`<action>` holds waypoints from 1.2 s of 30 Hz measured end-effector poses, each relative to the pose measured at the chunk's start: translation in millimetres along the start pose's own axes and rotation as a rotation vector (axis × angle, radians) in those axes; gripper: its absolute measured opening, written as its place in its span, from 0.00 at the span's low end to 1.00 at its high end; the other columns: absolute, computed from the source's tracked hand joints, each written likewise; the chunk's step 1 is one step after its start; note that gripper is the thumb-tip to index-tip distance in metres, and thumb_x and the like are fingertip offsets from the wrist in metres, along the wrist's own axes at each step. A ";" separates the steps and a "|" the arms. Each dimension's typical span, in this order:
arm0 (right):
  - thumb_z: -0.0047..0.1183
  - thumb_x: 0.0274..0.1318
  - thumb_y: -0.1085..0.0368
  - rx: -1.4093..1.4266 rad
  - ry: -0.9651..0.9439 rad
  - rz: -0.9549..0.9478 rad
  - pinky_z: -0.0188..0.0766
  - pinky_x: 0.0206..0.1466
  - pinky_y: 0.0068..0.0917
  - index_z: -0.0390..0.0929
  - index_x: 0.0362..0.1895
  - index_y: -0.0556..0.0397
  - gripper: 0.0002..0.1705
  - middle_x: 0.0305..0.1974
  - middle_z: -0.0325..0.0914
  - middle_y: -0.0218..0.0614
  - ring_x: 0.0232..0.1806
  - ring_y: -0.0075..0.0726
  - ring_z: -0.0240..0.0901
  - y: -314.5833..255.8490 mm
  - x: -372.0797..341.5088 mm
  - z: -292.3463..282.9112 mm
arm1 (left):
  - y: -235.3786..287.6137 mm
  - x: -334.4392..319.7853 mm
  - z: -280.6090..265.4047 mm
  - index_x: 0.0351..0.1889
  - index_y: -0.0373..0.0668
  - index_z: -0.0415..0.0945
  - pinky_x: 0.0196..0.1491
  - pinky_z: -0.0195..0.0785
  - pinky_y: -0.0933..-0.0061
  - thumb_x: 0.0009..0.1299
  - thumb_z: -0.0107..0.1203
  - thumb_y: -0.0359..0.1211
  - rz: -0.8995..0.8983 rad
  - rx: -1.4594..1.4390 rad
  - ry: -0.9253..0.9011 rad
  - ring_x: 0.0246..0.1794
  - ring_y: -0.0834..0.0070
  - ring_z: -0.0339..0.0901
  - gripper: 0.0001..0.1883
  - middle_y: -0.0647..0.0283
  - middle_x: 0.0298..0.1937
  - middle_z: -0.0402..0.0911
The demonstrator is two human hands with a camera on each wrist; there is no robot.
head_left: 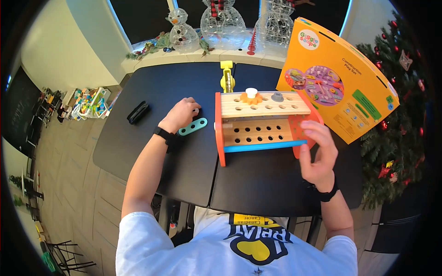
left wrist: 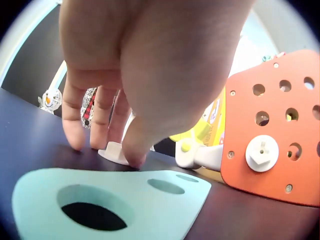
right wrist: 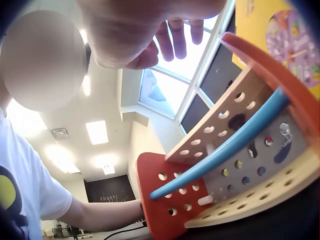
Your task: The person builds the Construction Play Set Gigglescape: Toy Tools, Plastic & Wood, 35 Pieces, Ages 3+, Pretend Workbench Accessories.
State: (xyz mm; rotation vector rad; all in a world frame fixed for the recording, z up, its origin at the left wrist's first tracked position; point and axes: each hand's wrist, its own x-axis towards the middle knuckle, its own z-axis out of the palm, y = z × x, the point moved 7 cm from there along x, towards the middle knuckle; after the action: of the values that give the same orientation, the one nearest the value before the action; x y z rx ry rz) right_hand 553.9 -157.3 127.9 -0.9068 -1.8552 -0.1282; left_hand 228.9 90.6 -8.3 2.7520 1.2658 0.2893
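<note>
On the table, my left hand [head_left: 182,114] reaches down with its fingertips around a small white plastic bolt [left wrist: 114,152], the thumb at its round edge. Close to this hand lies a turquoise strip with holes [head_left: 193,126]. The wooden toy workbench [head_left: 264,106] stands to the right, with orange end panels and a blue bar along its front. A white bolt head [left wrist: 262,153] sits in its left panel. Beside the right panel my right hand [head_left: 320,154] is raised, fingers loosely bent and holding nothing.
An orange cardboard box [head_left: 340,83] stands behind the workbench on the right. A yellow toy piece [head_left: 227,78] is behind the workbench. A black case [head_left: 138,112] lies at the table's left. A decorated tree [head_left: 391,115] stands beyond the right edge.
</note>
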 end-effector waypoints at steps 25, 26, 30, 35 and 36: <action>0.54 0.76 0.67 1.359 -0.184 0.785 0.80 0.66 0.43 0.70 0.71 0.66 0.25 0.63 0.79 0.49 0.64 0.43 0.79 10.7 12.0 124.0 | 197.9 -65.7 -130.8 0.42 0.37 0.84 0.52 0.81 0.62 0.64 0.69 0.24 0.514 -0.435 0.675 0.49 0.59 0.86 0.10 0.59 0.53 0.86; 0.54 0.76 0.68 1.377 -0.165 0.799 0.80 0.66 0.43 0.71 0.70 0.65 0.24 0.62 0.79 0.48 0.64 0.42 0.79 13.3 9.4 126.2 | 197.6 -65.4 -128.4 0.42 0.37 0.85 0.53 0.80 0.61 0.64 0.69 0.24 0.511 -0.403 0.682 0.51 0.59 0.86 0.09 0.59 0.53 0.87; 0.56 0.74 0.69 1.533 -0.119 0.845 0.81 0.58 0.36 0.74 0.67 0.61 0.21 0.59 0.82 0.44 0.59 0.36 0.80 16.4 1.7 136.3 | 194.9 -65.7 -120.5 0.42 0.38 0.86 0.54 0.80 0.61 0.64 0.69 0.25 0.487 -0.403 0.700 0.55 0.58 0.86 0.09 0.59 0.53 0.88; 0.60 0.71 0.71 1.592 -0.168 0.868 0.79 0.47 0.29 0.77 0.60 0.56 0.16 0.55 0.83 0.38 0.54 0.30 0.81 22.8 -5.6 139.4 | 194.1 -66.6 -119.5 0.42 0.38 0.86 0.53 0.80 0.62 0.64 0.69 0.26 0.492 -0.426 0.672 0.53 0.58 0.87 0.09 0.59 0.52 0.88; 0.61 0.71 0.70 1.543 -0.198 0.870 0.79 0.47 0.29 0.77 0.59 0.56 0.16 0.54 0.84 0.37 0.53 0.30 0.81 22.9 -4.0 139.3 | 193.3 -67.4 -120.4 0.42 0.38 0.86 0.53 0.81 0.62 0.65 0.69 0.26 0.497 -0.418 0.671 0.52 0.58 0.87 0.09 0.58 0.52 0.89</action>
State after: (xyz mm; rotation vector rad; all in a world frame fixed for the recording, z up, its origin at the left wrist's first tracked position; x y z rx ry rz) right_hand 465.1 -78.1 51.9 -0.4538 -1.0070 1.7014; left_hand 303.6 -85.0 133.0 2.6056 0.4559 1.4227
